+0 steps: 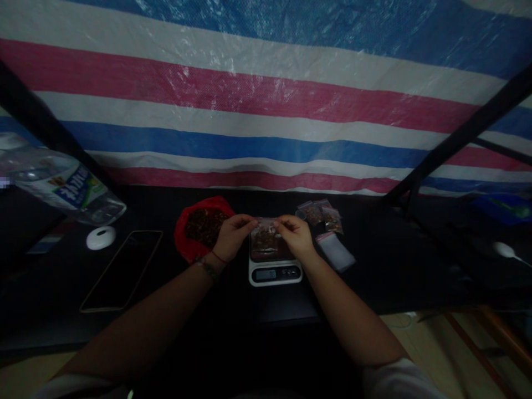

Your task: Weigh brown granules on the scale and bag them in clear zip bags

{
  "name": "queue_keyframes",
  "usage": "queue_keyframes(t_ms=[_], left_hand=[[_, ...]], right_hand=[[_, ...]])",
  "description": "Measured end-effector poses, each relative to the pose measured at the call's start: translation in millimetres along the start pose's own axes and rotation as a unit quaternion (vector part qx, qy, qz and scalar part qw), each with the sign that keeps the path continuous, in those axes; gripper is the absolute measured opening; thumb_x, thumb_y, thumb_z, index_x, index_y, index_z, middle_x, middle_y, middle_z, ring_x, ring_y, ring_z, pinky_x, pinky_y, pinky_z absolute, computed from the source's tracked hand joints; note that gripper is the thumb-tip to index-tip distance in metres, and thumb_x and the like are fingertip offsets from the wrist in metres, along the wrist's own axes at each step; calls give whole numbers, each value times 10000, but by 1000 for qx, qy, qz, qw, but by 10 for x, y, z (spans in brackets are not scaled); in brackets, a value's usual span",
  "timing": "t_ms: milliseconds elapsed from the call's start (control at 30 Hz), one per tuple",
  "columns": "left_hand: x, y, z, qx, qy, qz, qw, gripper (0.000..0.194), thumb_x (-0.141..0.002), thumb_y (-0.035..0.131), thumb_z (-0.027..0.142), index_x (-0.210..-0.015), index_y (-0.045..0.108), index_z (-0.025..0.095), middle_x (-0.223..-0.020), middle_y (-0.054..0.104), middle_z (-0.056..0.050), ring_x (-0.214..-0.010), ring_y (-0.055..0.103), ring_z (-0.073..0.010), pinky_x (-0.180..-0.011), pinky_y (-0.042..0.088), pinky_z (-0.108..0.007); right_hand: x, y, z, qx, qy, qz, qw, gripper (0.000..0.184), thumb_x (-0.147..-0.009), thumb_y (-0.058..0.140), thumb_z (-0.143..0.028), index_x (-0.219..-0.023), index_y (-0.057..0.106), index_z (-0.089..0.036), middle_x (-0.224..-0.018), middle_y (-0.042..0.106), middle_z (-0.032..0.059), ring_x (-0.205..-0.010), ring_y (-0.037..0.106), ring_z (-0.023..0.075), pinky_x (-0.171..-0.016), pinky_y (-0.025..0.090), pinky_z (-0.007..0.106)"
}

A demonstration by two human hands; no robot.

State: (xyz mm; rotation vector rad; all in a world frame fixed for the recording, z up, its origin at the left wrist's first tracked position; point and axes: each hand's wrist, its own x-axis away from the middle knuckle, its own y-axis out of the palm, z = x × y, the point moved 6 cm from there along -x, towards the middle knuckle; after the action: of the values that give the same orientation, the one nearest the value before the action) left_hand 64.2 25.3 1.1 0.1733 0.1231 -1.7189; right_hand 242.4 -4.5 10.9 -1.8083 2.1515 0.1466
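Observation:
Between my two hands is a small clear zip bag (266,239) with brown dried bits in it, over the plate of a white digital kitchen scale (254,275). My left hand (233,237) pinches the bag's top edge at the left. At the right end of that edge, my right hand (297,235) pinches too. Whether the bag rests on the scale I cannot tell. Left of my left hand sits a red bag (181,233), open at the top and full of dark brown dried pieces (203,224).
Several filled zip bags (322,215) lie behind my right hand, with a stack of unfilled clear bags (336,252) nearer. On the left are a phone (122,271), a white round case (101,238) and a large plastic bottle (70,185). Striped sheeting (266,111) hangs behind the black table.

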Motion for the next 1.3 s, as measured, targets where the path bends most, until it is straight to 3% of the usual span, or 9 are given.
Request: queue_keyframes(t_ms=[200, 367, 700, 967, 1133, 1300], left_hand=[[54, 40, 68, -22, 26, -15, 999, 324, -681, 718, 455, -780, 692, 148, -770, 713, -41, -698, 642, -164, -661, 526, -273], [87, 46, 148, -26, 62, -20, 998, 270, -702, 711, 420, -741, 701, 153, -743, 718, -44, -676, 646, -161, -633, 527, -258], [144, 120, 226, -44, 100, -54, 993, 173, -765, 651, 323, -792, 684, 155, -785, 716, -46, -712, 654, -155, -652, 530, -252], [168, 142, 292, -81, 134, -69, 985, 144, -764, 657, 296, -773, 673, 153, -808, 710, -55, -757, 654, -162, -714, 524, -266], [174, 107, 279, -106, 161, -66, 979, 151, -774, 654, 309, -759, 682, 161, -771, 699, -47, -723, 640, -158, -680, 509, -260], [118, 97, 298, -122, 187, -44, 974, 187, -792, 645, 351, -795, 695, 171, -794, 690, -54, -759, 629, -163, -720, 500, -273]], right_hand=[[28, 37, -8, 1, -6, -14, 1000, 208, -729, 667, -395, -759, 660, -189, -690, 655, 10, -608, 588, 136, -583, 481, 252], [73, 34, -39, 29, -51, 1, 998, 145, -752, 668, -349, -774, 676, -206, -722, 663, 19, -645, 601, 146, -608, 489, 259], [146, 123, -335, 103, -147, -24, 984, 70, -773, 619, -239, -742, 679, -218, -738, 694, 13, -697, 636, 153, -671, 511, 278], [181, 152, -433, 111, -190, -28, 975, 91, -775, 611, -231, -698, 655, -211, -674, 671, 0, -645, 620, 140, -632, 489, 262], [166, 171, -439, 100, -181, -36, 978, 99, -784, 616, -257, -707, 664, -216, -696, 681, 7, -663, 627, 145, -670, 495, 276], [91, 158, -263, 23, -116, -40, 992, 143, -771, 645, -353, -755, 690, -219, -747, 692, 19, -700, 633, 159, -650, 495, 271]])
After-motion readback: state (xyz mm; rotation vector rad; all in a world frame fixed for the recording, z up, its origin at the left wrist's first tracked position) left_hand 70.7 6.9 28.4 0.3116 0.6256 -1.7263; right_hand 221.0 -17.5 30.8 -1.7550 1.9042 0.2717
